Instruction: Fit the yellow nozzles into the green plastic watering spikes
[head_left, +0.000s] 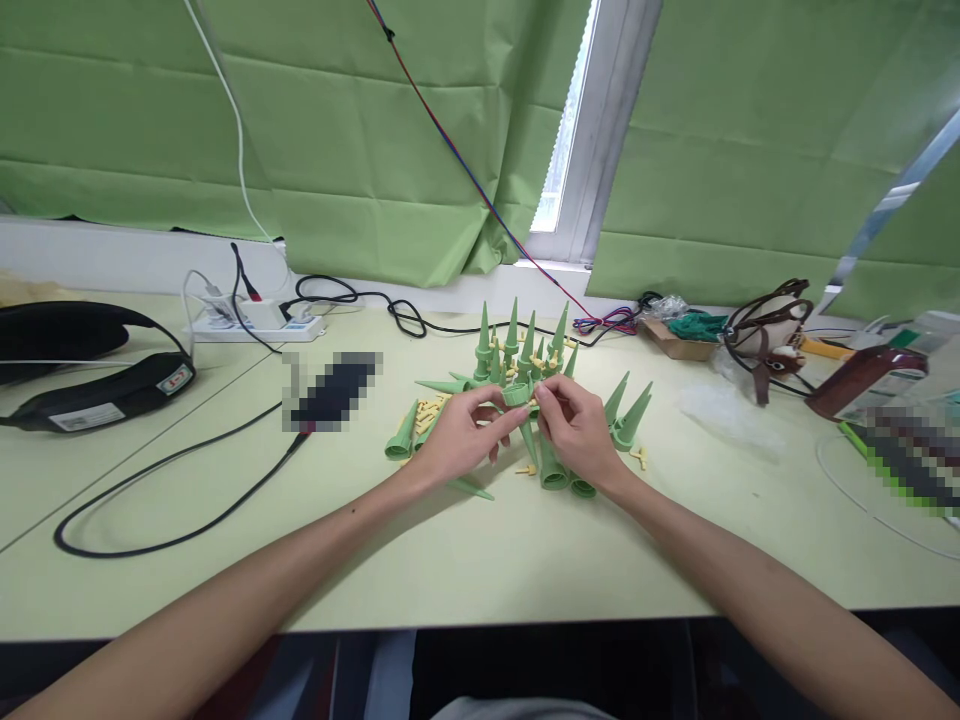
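My left hand [469, 432] is closed around a green plastic cone [515, 395], its wide open end up and its tip pointing down. Close to that rim, my right hand [576, 425] pinches with thumb and forefinger; whatever is between them is too small to make out. Behind my hands stand several upright green cones [484, 345] with small yellow pieces among them. Loose green cones lie below my right hand [553, 470] and left of my left hand [402, 438]. A pile of yellow pieces [429, 415] sits beside my left hand, and single yellow pieces [527, 470] lie on the table.
More cones [634, 418] stand to the right. A phone-like dark object [330, 395] trails a black cable on the left, before a power strip [259, 322]. Clear plastic wrap [731, 415], a cardboard tray [679, 340] and a brown bottle [862, 380] occupy the right side.
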